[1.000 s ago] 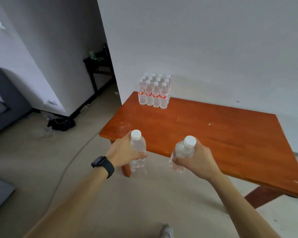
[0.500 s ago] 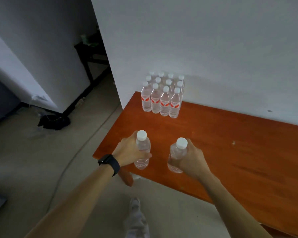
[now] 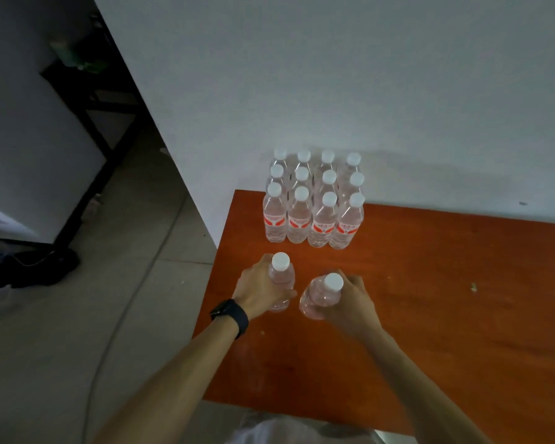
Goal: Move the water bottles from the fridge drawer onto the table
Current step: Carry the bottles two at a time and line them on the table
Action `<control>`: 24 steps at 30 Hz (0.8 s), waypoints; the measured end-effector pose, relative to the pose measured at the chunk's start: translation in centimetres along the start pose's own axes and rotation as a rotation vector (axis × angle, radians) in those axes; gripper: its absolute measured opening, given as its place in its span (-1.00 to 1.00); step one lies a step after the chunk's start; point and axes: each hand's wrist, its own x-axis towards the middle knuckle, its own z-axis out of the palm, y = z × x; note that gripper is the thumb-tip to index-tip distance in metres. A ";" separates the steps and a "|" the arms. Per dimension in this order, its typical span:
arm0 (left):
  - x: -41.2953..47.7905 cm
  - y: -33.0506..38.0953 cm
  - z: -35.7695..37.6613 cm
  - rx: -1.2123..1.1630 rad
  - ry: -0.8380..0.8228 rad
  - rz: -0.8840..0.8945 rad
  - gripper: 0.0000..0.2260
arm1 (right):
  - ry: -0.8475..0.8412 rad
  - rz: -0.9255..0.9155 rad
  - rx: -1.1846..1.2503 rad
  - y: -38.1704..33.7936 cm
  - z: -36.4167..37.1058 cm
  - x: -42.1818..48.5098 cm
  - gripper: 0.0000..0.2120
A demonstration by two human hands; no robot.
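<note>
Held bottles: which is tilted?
The right bottle, gripped by the right hand: its cap leans right of its base. The left bottle, in the left hand, is near upright.

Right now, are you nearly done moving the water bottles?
Done: twelve bottles stand on the table. In hand: the left hand grips one bottle, the right hand a second bottle. Left: setting both down; the fridge drawer isn't visible.

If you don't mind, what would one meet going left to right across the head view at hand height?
A dark heap on the floor → black wristwatch → left hand gripping a clear white-capped water bottle → matching bottle gripped by the right hand → pale speck on the reddish wooden table.
</note>
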 end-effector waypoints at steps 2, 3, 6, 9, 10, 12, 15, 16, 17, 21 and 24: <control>1.8 -0.5 -0.5 -0.007 0.007 0.003 -0.40 | 0.014 0.042 -0.008 -1.0 0.3 1.8 -0.24; 2.6 -0.8 -0.7 -0.020 0.004 0.004 -0.43 | 0.022 0.055 -0.020 -1.4 0.3 2.7 -0.23; 5.4 -1.2 -1.5 -0.014 -0.002 0.014 -0.43 | 0.040 0.053 -0.024 -2.5 0.4 5.4 -0.25; 8.1 -1.1 -2.2 0.048 0.002 0.030 -0.38 | 0.075 0.006 0.014 -3.5 0.5 8.0 -0.24; 8.8 -1.2 -2.3 0.067 0.002 0.036 -0.37 | 0.091 0.001 0.013 -3.8 0.5 8.7 -0.23; 10.0 -1.2 -2.6 0.097 0.007 0.050 -0.39 | 0.121 -0.007 0.003 -4.8 0.6 10.1 -0.21; 11.5 -1.3 -2.9 0.091 0.019 0.059 -0.40 | 0.162 -0.034 0.033 -5.9 0.9 11.6 -0.20; 11.8 -1.3 -3.0 0.082 0.021 0.056 -0.40 | 0.167 -0.042 0.038 -6.1 1.0 12.0 -0.21; 12.1 -1.4 -3.0 0.071 0.015 0.052 -0.40 | 0.166 -0.042 0.046 -6.2 1.2 12.2 -0.20; 12.3 -2.6 -2.5 -0.037 -0.032 0.002 -0.26 | 0.194 -0.073 0.039 -6.0 2.5 12.3 -0.19; 12.6 -3.6 -2.6 -0.087 -0.024 -0.046 -0.21 | 0.202 -0.042 0.115 -5.5 2.7 12.2 -0.05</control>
